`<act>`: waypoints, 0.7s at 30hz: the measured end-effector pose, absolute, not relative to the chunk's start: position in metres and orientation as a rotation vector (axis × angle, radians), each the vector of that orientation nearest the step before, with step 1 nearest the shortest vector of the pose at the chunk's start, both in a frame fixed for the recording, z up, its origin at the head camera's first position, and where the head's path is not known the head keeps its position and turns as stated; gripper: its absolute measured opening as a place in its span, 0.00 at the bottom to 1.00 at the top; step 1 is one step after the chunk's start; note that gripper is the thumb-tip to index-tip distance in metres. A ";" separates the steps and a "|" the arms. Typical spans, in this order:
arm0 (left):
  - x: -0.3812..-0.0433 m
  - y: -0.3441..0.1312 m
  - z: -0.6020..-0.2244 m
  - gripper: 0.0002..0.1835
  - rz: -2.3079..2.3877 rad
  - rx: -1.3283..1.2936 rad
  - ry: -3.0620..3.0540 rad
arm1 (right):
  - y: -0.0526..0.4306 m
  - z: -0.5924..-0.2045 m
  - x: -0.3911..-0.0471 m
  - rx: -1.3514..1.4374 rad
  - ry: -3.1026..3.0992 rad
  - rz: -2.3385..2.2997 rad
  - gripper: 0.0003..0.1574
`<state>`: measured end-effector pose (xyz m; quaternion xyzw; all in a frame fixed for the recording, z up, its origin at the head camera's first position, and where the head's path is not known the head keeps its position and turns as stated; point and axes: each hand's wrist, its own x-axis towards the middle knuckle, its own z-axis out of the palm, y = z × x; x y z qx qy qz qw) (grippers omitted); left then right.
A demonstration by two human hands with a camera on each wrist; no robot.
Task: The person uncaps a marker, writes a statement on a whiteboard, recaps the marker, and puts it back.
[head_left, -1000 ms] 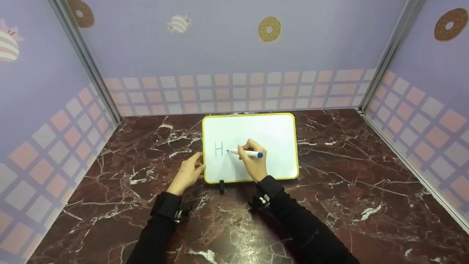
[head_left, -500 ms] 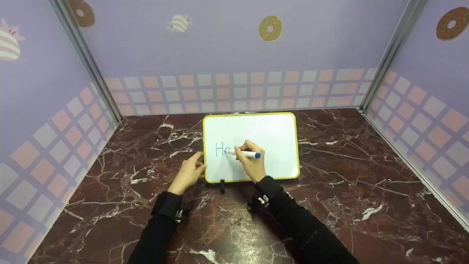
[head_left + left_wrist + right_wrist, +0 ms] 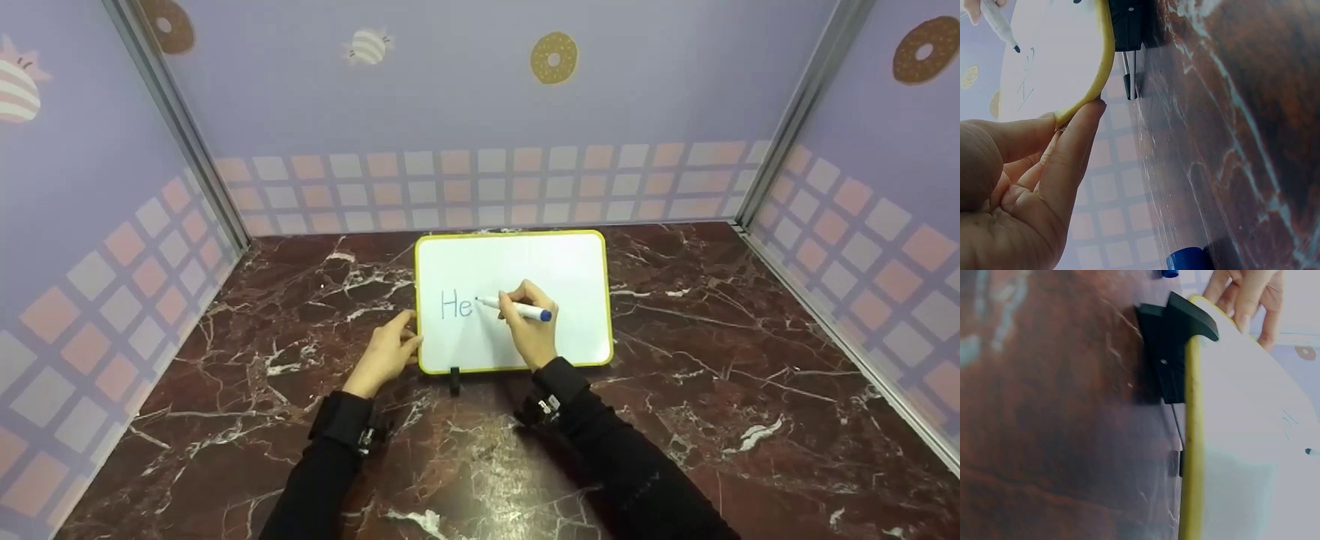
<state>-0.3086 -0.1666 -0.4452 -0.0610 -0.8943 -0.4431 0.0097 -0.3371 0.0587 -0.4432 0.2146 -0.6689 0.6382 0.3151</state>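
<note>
Head view showed your right hand [image 3: 532,330] pinching a slim white marker with a blue end [image 3: 529,310], its long axis nearly crosswise and its dark tip aimed left, just beside the thin blue letters "He" [image 3: 466,305] on a white rectangular whiteboard with a yellow rim [image 3: 517,262]; your left hand [image 3: 385,349] was nearer the board's left edge. Left wrist view showed that left hand pinching the rim at a corner, apart from the tip. Right wrist view showed the tip at its border, though contact with the board could not be told.
</note>
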 end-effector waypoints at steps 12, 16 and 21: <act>-0.309 -0.168 -0.446 0.25 -1.442 -0.170 -2.780 | 0.055 -0.421 -0.332 0.564 -1.784 1.631 0.11; -0.310 -0.168 -0.446 0.24 -1.423 -0.180 -2.781 | 0.055 -0.423 -0.332 0.570 -1.791 1.621 0.12; -0.309 -0.168 -0.445 0.23 -1.413 -0.184 -2.788 | 0.058 -0.427 -0.327 0.597 -1.799 1.610 0.14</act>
